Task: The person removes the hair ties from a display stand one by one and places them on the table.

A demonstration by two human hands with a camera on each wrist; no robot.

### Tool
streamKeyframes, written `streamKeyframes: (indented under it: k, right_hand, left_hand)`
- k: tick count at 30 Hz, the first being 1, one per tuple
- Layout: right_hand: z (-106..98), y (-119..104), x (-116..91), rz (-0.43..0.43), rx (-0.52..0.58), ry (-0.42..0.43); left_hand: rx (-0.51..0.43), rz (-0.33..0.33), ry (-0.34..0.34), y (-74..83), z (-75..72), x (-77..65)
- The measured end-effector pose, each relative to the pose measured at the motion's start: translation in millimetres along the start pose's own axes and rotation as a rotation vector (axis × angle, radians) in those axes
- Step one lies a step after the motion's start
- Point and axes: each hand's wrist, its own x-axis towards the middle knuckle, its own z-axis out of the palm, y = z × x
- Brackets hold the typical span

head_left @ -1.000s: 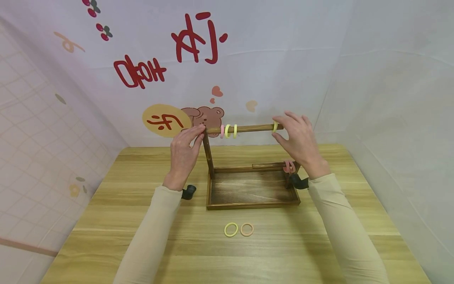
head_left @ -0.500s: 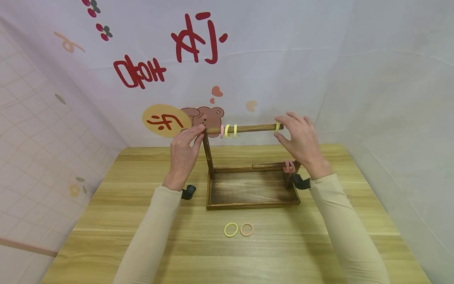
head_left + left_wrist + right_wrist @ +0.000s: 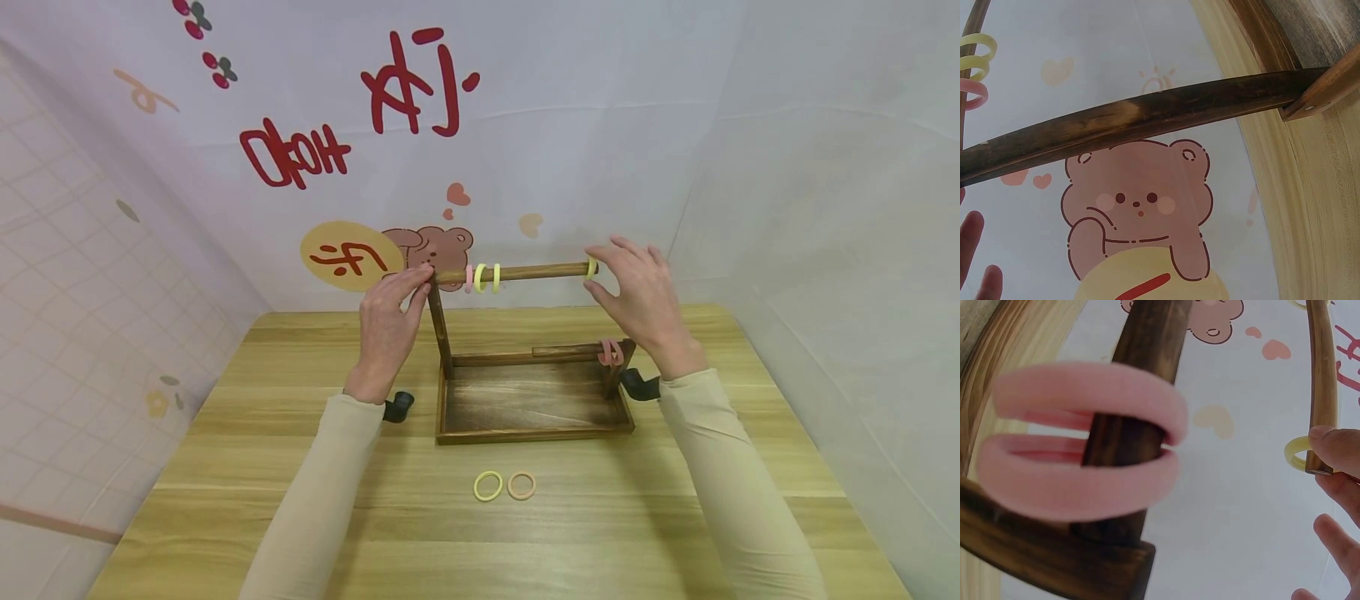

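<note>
My right hand (image 3: pixel 637 292) pinches a yellow ring (image 3: pixel 592 267) between thumb and fingers. That ring encircles the free right end of the upper wooden bar (image 3: pixel 547 271), right at its tip in the right wrist view. With its fingertips, my left hand (image 3: pixel 390 321) holds the wooden rack at the top of its left post (image 3: pixel 441 329), where the bar joins. Near that post, a pink ring (image 3: pixel 469 278) and two yellow rings hang on the bar. Two pink rings (image 3: pixel 1079 490) sit around the lower bar (image 3: pixel 566 351), below my right hand.
The rack's shallow tray base (image 3: pixel 536 436) stands on the wood-grain table (image 3: pixel 375 533). In front of it lie a yellow ring (image 3: pixel 476 487) and a peach ring (image 3: pixel 511 487), side by side. A printed white cloth (image 3: pixel 600 100) rises behind the table.
My right hand has slid the yellow ring a short way right along the upper bar, to its free end. The left hand stays at the post top.
</note>
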Motion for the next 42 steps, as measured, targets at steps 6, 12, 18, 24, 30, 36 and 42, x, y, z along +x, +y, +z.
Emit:
streamKeyframes:
  k: [6, 12, 18, 24, 30, 36, 42]
  right_hand:
    - [-3, 0, -1, 0.011, 0.012, -0.001]
    - [-3, 3, -2, 0.013, 0.019, 0.010]
    - [-5, 5, -4, 0.022, 0.019, 0.008]
    - [-6, 8, -6, 0.023, 0.015, 0.009]
    - [-8, 11, -10, 0.031, 0.006, 0.019]
    - [-12, 11, -13, 0.020, 0.004, 0.042]
    - [-15, 8, -18, 0.010, 0.000, 0.047]
  left_hand:
    - [0.004, -0.004, -0.001, 1.4, -0.3, -0.4]
    - [0.015, 0.003, -0.009, 1.2, -0.7, -0.7]
    - [0.004, 0.004, 0.001, 0.9, -0.3, -1.2]
    - [-0.001, 0.006, 0.002, 1.1, -0.8, -1.9]
    - [-0.008, 0.009, 0.008, 1.2, -0.9, -1.7]
    - [0.000, 0.014, 0.013, 0.3, -0.5, -1.3]
    - [0.007, 0.004, 0.002, 1.7, -1.0, -0.4]
